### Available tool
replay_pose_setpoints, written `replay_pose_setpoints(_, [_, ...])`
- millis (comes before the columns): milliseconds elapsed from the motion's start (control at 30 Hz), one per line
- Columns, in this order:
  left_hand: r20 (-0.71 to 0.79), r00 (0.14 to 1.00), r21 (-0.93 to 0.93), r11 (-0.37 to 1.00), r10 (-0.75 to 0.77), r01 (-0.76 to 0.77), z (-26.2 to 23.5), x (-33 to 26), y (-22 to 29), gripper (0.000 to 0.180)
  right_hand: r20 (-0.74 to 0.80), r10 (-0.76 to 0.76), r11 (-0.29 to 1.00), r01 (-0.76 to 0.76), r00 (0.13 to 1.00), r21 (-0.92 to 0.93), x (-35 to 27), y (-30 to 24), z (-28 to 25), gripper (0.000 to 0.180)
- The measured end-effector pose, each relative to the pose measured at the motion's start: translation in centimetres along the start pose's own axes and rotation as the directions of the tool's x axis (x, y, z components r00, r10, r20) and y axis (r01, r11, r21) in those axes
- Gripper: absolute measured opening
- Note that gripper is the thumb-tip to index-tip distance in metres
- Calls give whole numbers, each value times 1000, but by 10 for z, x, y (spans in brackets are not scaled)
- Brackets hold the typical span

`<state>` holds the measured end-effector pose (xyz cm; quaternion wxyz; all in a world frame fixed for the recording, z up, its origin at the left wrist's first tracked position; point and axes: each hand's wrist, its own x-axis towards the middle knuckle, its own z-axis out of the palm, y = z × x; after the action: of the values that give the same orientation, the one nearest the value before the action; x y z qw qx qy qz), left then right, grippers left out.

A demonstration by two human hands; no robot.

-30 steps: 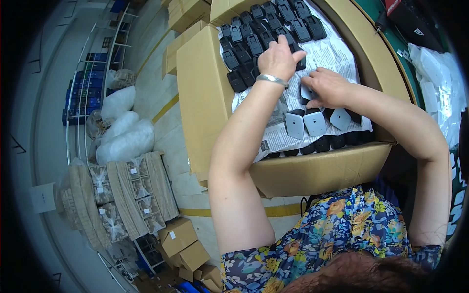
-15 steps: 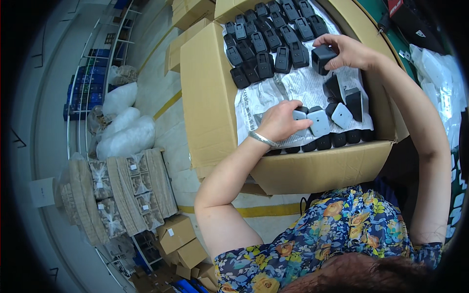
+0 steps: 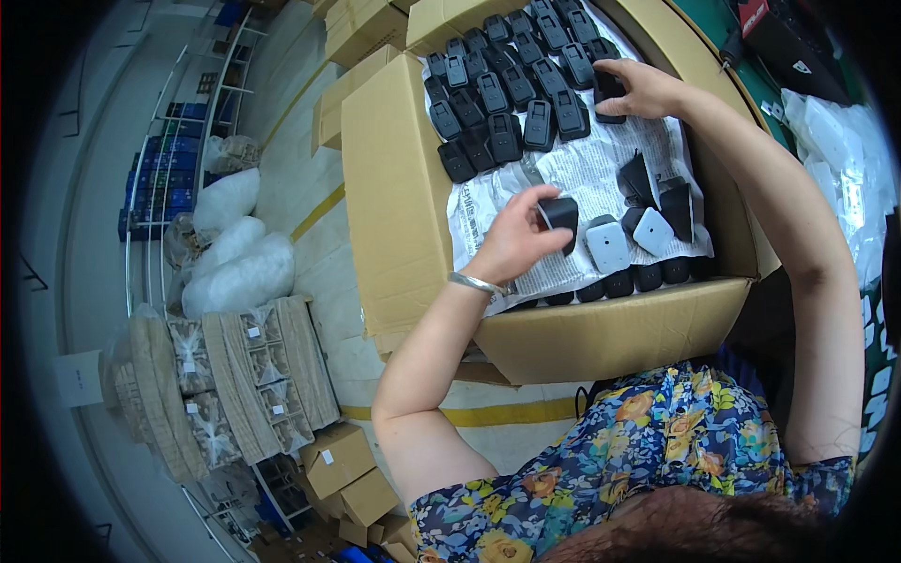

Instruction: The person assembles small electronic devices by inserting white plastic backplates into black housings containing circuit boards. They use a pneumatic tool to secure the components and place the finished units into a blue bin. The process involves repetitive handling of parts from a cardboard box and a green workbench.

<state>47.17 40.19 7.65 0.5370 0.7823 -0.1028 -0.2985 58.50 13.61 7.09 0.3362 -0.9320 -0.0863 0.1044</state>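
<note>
My left hand pinches a black plastic housing above the newspaper sheet in an open carton. At the upper right, my right hand grips another black housing, beside the last ones in the rows. Several black housings stand in slanting rows over the far part of the paper. Nearer me are two with pale grey faces up, a left one and a right one. Two dark wedge-shaped pieces rest by the carton's right wall.
More black housings show under the paper's near edge. The carton's left flap folds outward. Clear plastic bags lie on the right, by a dark box. Wrapped bundles and white bags sit left across the floor.
My right hand has moved its black housing away from me, up to the row's right end. My left hand has lifted one housing from beside the grey-faced ones and tipped it dark side up.
</note>
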Motion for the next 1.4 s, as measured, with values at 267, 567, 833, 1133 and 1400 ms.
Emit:
replay_pose_setpoints(267, [37, 997, -650, 760, 73, -32, 1, 45, 38, 47, -85, -236, 961, 245, 968, 127, -6, 7, 7, 55])
replay_pose_setpoints(567, [52, 947, -751, 638, 317, -173, 29, 103, 82, 37, -195, -552, 826, 564, 811, 10, -41, -25, -36, 66])
replay_pose_setpoints(833, [-61, 993, 8, 995, 99, -98, 5, 57, 62, 57, -227, 8, 991, -39, 974, -131, -25, 7, -17, 63])
replay_pose_setpoints(1133, [199, 971, 688, 688, 129, -232, 61, 7, 44, 59, -476, -123, 951, -33, 871, -306, -4, 25, 42, 64])
replay_pose_setpoints(1400, [87, 977, 557, 803, 197, -211, 45, -1, 20, 43, 133, -376, 917, 389, 917, -92, -139, -23, -12, 43])
